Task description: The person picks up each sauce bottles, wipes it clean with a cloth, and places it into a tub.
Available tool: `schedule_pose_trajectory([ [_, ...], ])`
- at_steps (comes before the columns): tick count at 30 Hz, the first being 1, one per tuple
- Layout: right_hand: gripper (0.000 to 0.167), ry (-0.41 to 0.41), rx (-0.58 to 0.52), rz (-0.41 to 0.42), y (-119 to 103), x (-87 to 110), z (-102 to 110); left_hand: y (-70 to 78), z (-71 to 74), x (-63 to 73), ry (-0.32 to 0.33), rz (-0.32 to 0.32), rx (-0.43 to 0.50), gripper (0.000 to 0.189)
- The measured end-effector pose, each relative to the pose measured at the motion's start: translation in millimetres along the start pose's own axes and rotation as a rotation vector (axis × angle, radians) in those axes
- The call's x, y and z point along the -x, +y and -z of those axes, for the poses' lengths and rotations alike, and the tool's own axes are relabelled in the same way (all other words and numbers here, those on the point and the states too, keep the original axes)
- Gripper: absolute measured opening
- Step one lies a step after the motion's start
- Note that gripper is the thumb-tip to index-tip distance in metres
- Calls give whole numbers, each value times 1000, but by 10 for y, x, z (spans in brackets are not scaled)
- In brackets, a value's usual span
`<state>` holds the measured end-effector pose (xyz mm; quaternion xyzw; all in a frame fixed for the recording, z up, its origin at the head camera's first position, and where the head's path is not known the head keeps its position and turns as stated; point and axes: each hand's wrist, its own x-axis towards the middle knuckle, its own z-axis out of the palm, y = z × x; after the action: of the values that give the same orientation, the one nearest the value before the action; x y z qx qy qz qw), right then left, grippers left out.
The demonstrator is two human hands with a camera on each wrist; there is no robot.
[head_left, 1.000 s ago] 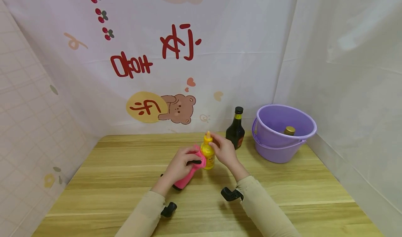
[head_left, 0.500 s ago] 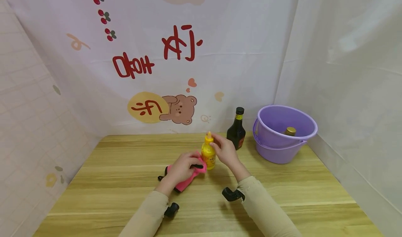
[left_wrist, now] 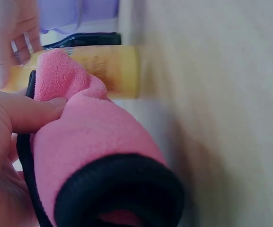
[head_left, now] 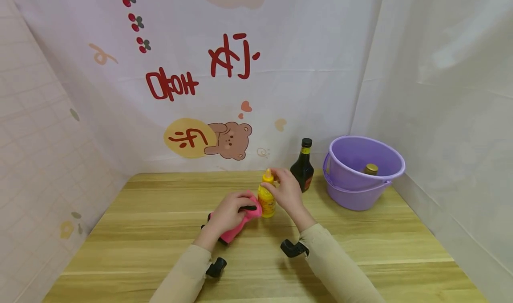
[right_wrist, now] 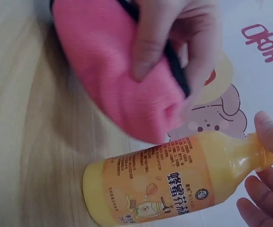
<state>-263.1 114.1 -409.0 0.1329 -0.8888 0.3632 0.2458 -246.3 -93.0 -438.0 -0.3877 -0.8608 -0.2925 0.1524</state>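
A yellow squeeze bottle [head_left: 267, 203] with a pointed cap and a printed label [right_wrist: 160, 184] stands upright on the wooden table. My right hand [head_left: 287, 191] holds it near the neck, thumb and fingers at the cap. Bunched in my left hand [head_left: 232, 209] is a pink cloth [left_wrist: 93, 127] with black edging, pinched under the thumb. One end of the cloth meets the side of the bottle just below its shoulder in the head view. My left fingers behind the cloth are mostly hidden.
Behind my right hand stands a dark sauce bottle [head_left: 302, 169] with a black cap. A purple bucket [head_left: 356, 196] is at the back right, with a gold-lidded item [head_left: 370, 169] inside. White printed curtains [head_left: 304, 93] close off the back and sides.
My left hand and the cloth shift slightly down, then back up along the bottle's side. My right thumb moves a little further across the bottle's upper part. The bottle stays in place.
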Motion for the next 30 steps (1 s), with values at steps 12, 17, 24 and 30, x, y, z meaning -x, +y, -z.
schedule_pose_trajectory([
  [12,33,-33,-79,-13,-2,-28,11,71,250,-137,147,24,18,36],
  [17,31,-78,-164,-4,14,-33,16,109,311,-186,174,12,21,35],
  [24,29,-148,-223,-23,61,-66,14,153,386,-267,190,-14,18,33],
  [30,31,-190,-251,-5,145,-98,7,160,409,-328,195,-59,-9,31],
])
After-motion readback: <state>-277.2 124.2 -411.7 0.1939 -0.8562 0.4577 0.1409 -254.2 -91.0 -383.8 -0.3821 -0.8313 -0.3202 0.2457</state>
